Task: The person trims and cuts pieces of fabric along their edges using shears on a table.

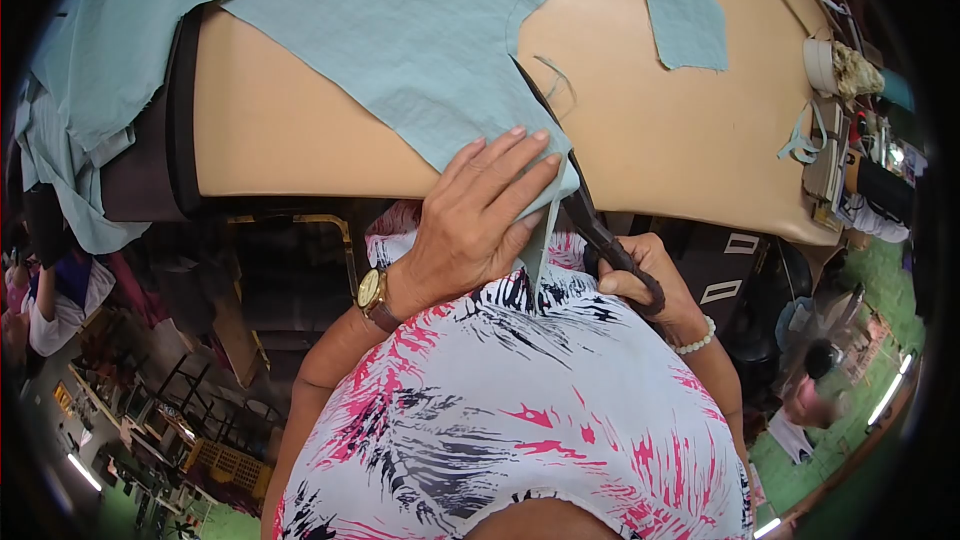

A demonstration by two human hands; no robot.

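Note:
Light teal fabric lies across the tan tabletop, its narrow end reaching the front edge. On that end rests my left hand, fingers together and pressed down on the cloth, the thumb beneath hidden in part. Dark scissors are in my right hand, its fingers wrapped round the handles at the table's front edge. The blades point up and away along the right edge of the fabric. A thin strip of cloth hangs below my left hand. A loose thread-like scrap lies right of the blades.
More teal fabric hangs over the table's left end. Another teal piece lies at the upper right. Small items and a roll of tape crowd the right edge. A person is at the lower right, another at the far left.

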